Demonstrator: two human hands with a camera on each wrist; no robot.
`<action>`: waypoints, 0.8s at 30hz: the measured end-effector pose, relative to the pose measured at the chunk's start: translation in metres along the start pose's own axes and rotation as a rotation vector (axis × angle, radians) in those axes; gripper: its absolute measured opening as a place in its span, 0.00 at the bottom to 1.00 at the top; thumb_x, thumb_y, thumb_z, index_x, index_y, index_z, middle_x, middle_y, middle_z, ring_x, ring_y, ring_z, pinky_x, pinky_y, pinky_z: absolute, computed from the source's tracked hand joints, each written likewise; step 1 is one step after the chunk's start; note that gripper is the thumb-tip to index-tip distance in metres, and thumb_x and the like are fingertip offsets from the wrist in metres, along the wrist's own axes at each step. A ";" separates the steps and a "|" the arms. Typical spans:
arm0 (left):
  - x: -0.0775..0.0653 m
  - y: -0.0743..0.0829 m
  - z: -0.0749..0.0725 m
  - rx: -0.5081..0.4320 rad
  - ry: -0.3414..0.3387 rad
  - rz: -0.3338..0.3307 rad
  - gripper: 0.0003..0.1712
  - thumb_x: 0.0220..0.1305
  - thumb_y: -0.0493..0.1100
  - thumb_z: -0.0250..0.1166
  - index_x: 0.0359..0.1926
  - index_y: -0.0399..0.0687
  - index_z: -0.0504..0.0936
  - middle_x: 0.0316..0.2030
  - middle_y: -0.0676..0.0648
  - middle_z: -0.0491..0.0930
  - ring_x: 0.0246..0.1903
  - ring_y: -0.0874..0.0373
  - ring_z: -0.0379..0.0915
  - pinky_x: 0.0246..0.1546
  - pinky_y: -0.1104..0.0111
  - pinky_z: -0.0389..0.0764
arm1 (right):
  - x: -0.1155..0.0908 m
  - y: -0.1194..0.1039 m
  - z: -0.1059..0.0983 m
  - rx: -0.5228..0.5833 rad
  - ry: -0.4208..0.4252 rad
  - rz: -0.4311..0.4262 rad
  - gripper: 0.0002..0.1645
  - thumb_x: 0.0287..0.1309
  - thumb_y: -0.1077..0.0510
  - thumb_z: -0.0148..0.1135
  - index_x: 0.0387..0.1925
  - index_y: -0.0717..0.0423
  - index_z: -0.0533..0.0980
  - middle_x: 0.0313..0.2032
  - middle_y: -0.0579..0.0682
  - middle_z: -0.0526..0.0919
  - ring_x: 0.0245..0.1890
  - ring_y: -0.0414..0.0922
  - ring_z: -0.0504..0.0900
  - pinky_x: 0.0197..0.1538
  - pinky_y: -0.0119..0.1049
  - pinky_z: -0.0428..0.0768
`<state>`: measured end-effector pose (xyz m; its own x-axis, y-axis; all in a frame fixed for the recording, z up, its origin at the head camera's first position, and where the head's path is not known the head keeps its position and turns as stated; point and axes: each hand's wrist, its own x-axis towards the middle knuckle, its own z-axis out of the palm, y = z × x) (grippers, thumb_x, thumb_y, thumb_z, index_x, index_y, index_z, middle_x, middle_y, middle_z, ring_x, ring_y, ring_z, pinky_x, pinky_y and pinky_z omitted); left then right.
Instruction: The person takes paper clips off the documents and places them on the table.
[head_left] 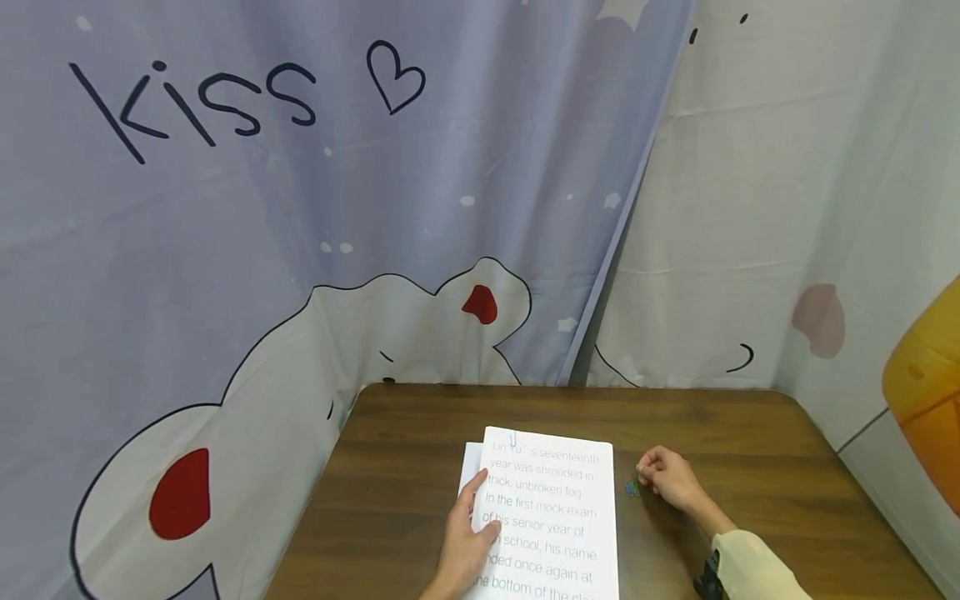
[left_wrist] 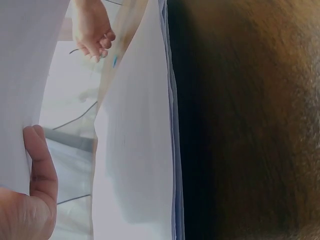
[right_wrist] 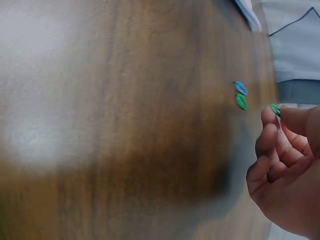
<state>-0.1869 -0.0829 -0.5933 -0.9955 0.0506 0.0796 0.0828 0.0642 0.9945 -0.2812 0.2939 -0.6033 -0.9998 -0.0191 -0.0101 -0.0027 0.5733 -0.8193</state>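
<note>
My left hand [head_left: 465,542] grips the left edge of a printed sheet [head_left: 551,508], thumb on the face and fingers behind. In the left wrist view this held paper [left_wrist: 25,75] is raised above a stack of white paper [left_wrist: 135,130] on the table. My right hand [head_left: 671,479] is to the right of the sheet, pinching a small green paper clip [right_wrist: 275,110] between thumb and index finger. Beside that hand, a blue paper clip [right_wrist: 241,88] and another green paper clip [right_wrist: 242,102] lie close together on the wood.
The brown wooden table [head_left: 405,467] has rounded back corners. Behind it hangs a printed curtain [head_left: 300,208] with writing and cartoon shapes, and a pale curtain [head_left: 720,208] hangs at the right. A black band [head_left: 708,577] sits around the right wrist.
</note>
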 end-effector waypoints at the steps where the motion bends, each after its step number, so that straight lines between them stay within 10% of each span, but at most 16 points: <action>1: 0.000 0.000 0.000 -0.003 -0.002 0.000 0.49 0.56 0.22 0.61 0.80 0.44 0.62 0.63 0.35 0.78 0.48 0.54 0.84 0.47 0.70 0.85 | 0.000 0.002 0.001 -0.016 -0.003 -0.003 0.06 0.68 0.66 0.65 0.35 0.65 0.77 0.26 0.52 0.83 0.25 0.41 0.76 0.29 0.31 0.74; 24: -0.002 -0.001 0.000 -0.008 0.003 -0.014 0.49 0.57 0.22 0.61 0.80 0.45 0.62 0.64 0.35 0.78 0.48 0.52 0.83 0.47 0.70 0.85 | 0.000 0.016 0.008 -0.150 0.043 -0.036 0.05 0.61 0.65 0.72 0.30 0.57 0.83 0.26 0.45 0.83 0.28 0.40 0.76 0.34 0.32 0.73</action>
<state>-0.1848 -0.0835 -0.5947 -0.9967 0.0467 0.0657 0.0683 0.0566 0.9961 -0.2809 0.2969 -0.6210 -0.9989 -0.0084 0.0453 -0.0387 0.6888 -0.7239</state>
